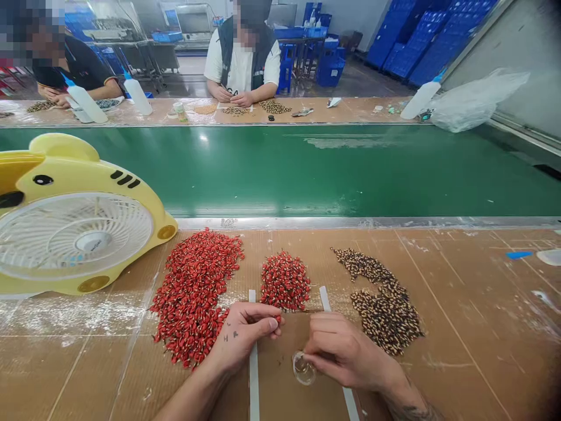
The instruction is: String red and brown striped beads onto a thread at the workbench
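Observation:
My left hand (243,334) is pinched shut on a small red piece at its fingertips, just below a small heap of red pieces (284,282). A larger heap of red pieces (195,295) lies to its left. My right hand (339,351) is closed, fingers curled, over a small clear round dish (303,370) on the cardboard; what it holds I cannot make out. A heap of dark brown pieces (383,304) lies to the right. Two white strips (253,374) (325,299) frame the working spot.
A yellow desk fan (74,225) stands at the left. A green conveyor belt (333,169) runs across beyond the metal edge. Two other people sit at the far bench with white squeeze bottles (137,96) and a plastic bag (471,102). Blue crates (421,41) are stacked behind.

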{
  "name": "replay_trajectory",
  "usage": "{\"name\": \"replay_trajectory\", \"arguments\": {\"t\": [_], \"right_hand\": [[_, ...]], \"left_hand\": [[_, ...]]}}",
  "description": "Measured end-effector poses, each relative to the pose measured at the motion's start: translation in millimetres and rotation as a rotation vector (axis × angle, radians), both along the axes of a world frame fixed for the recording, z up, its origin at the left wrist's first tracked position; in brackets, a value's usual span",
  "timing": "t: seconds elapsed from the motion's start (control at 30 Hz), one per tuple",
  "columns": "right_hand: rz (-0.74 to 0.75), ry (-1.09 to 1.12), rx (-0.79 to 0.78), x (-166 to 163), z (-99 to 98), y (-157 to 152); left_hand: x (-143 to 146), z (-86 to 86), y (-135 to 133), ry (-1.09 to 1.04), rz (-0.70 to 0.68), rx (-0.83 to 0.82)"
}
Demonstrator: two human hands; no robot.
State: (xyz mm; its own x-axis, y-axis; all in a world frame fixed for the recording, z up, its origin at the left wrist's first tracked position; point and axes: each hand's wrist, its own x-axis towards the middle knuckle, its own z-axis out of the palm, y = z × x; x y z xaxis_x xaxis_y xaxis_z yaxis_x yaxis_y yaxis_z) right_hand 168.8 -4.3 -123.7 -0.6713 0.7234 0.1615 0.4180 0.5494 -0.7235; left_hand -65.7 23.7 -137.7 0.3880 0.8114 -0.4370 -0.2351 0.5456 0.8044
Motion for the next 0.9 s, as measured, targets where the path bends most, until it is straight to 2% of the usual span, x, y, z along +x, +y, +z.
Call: {"name": "replay_trajectory", "arguments": {"t": [0.1,0.2,0.43,0.53,0.9], "right_hand": [[0.025,0.031,-0.041,2.5,1.3,-0.1],[0.007,0.11,-0.114,9.2,3.4,-1.4],[-0.33,0.54,-0.078,6.4,2.8,-3.1],[-0.38,0.525,-0.073,0.7,0.0,-3.9],[-0.399,0.398,-0.081,1.9,-5.6,-1.5]], "left_hand": [[-0.9,1.4,0.0,0.165,-0.041,0.036],[0.3,3.5,-0.8,0.233,-0.077,0.058],[8.9,8.6,-5.1,0.107,-0.122,0.03],[9.6,7.9,-6.3,0.115,-0.127,0.034],[8.1,6.7,-6.4,0.116,-0.14,0.035]]}}
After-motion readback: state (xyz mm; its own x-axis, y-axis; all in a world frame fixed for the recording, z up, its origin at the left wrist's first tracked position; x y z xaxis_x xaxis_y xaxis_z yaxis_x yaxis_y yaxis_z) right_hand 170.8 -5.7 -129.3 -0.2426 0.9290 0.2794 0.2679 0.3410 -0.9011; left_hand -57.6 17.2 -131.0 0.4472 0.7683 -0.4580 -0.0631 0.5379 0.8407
